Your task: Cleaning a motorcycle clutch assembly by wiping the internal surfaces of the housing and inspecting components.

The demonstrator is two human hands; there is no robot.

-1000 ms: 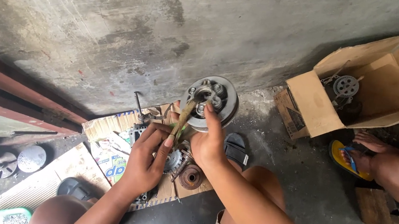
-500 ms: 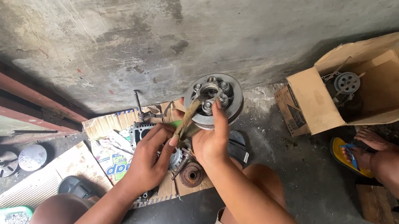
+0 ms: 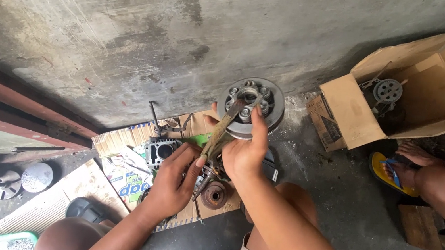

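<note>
Near the middle of the view, a round metal clutch drum [image 3: 252, 107] stands tilted against the grey concrete wall [image 3: 131, 33], its bolted face toward the camera. At about 6 o'clock from it, the right hand [image 3: 243, 152] is wrapped around a flat olive-brown tool bar [image 3: 220, 132], fingers reaching up to touch the drum's lower rim. That bar slants up toward 1 o'clock, its tip resting on the drum's hub. From the right hand, at 8 o'clock, the left hand [image 3: 171, 184] grips the bar's lower end, fingers closed on it. Below both hands, at 6 o'clock, a rusty round part [image 3: 214, 195] lies on flattened cardboard [image 3: 117, 140]. Far off at 3 o'clock, an open cardboard box [image 3: 410, 92] holds a sprocket [image 3: 387, 90], beside another person's foot in a yellow sandal [image 3: 391, 171]
</note>
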